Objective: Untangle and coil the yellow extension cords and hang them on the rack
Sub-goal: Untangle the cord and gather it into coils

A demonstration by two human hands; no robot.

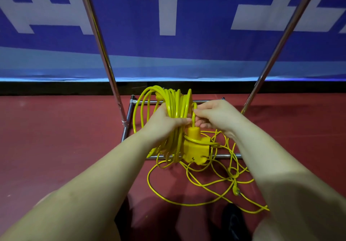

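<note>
Nearest, a thin yellow cord (pixel 206 184) lies loose and tangled on the red floor (pixel 56 147), its plug (pixel 236 191) at the right, so that one looks untouched. Above it the left hand (pixel 164 122) grips a thick coiled cord (pixel 174 105) around its middle, fingers curled about the bundle, while the right hand (pixel 215 117) pinches a short loop just above the yellow socket block (pixel 194 149), apparently tying off the coil. Behind stands the rack (pixel 104 53), its chrome poles rising before a blue banner (pixel 168 15); nothing visibly hangs there yet, so hanging remains.
</note>
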